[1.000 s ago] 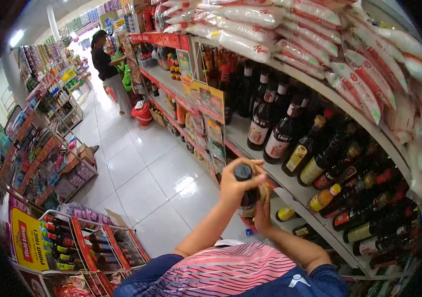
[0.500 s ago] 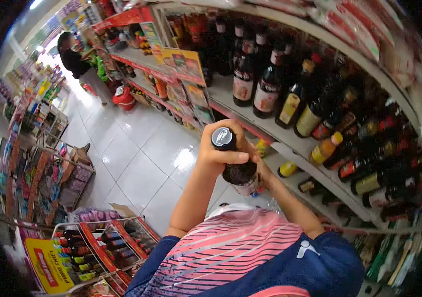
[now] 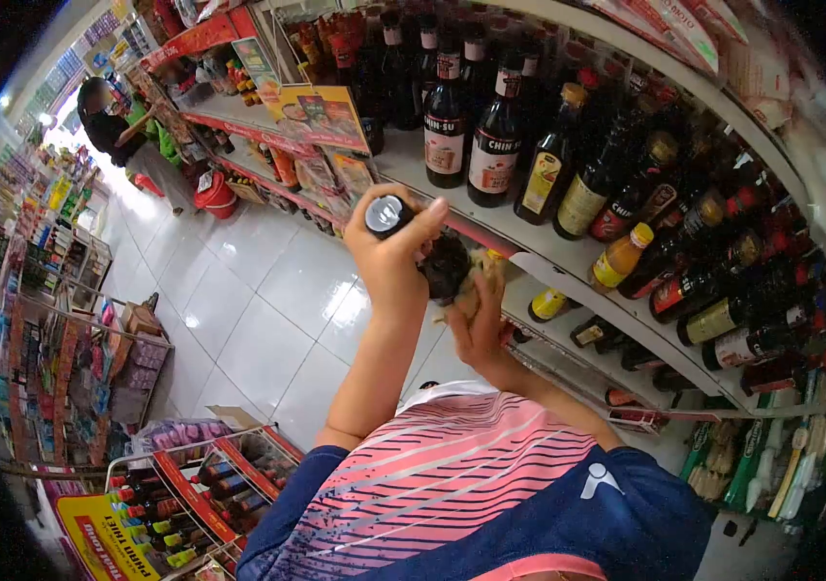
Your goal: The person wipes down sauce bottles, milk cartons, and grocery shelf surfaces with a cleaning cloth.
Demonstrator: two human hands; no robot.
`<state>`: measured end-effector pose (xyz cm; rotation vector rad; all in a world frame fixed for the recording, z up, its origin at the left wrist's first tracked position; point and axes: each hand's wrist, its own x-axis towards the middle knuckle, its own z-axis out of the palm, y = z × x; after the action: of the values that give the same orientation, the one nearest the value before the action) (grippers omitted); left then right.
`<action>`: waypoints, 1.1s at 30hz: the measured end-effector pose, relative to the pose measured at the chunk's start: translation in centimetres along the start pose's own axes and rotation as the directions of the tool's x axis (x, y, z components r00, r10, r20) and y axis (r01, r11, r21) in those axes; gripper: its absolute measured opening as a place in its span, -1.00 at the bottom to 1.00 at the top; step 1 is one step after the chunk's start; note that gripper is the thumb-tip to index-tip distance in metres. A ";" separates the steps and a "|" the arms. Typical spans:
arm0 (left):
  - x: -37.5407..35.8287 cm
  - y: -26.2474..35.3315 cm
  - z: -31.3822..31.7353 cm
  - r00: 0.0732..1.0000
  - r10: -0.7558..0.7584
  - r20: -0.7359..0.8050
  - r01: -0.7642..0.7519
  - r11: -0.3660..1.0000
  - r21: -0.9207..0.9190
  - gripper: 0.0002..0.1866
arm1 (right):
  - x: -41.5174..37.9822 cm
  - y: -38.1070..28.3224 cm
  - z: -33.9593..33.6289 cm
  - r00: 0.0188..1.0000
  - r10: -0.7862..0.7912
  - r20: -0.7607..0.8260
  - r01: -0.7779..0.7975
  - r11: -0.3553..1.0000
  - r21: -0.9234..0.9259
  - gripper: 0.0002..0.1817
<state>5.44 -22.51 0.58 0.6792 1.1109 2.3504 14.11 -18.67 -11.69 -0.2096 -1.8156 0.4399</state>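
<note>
My left hand (image 3: 384, 266) is wrapped round the neck of a dark glass bottle (image 3: 447, 271) with a black cap, its thumb sticking out to the upper right. The bottle is tilted in front of my chest, cap toward the camera. Against the side of its body, my right hand (image 3: 485, 329) has its fingers bent round what looks like a crumpled tan cloth (image 3: 471, 295). The bottle's label is hidden. Just beyond my hands, two dark bottles with pink-and-white labels, one a Chin-Su bottle (image 3: 495, 160), stand upright on the shelf.
The grey shelf (image 3: 403, 160) to the right carries several dark sauce bottles and a yellow-capped bottle (image 3: 621, 257). A lower rack (image 3: 190, 484) of bottles stands at the lower left. On the tiled floor are a red bucket (image 3: 216, 197) and, farther off, another person (image 3: 112, 126).
Both hands and the bottle have moved up and left in view. My left thumb has lifted off the neck, and my right hand has come round the bottle's side. The shelf view has shifted left.
</note>
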 end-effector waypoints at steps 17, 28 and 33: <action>1.2 0.6 -2.5 0.949 0.140 -0.283 -0.121 0.989 0.085 -0.81 | -6.2 7.1 6.3 0.979 0.201 0.032 -0.197 0.975 -0.104 -0.65; 1.8 3.6 -2.8 0.949 0.064 0.309 -0.041 0.996 -0.082 -0.69 | -6.2 3.7 4.9 0.657 0.378 0.652 -0.732 0.528 0.431 -0.49; 3.6 3.5 -1.6 0.982 0.155 0.107 -0.148 0.986 -0.072 -0.75 | -6.1 6.8 1.6 0.368 0.370 0.853 -0.275 -0.833 0.480 -0.52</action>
<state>1.00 -23.31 3.34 0.8895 0.9623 2.4289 13.77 -14.94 -20.18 -0.0349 -0.0250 2.8261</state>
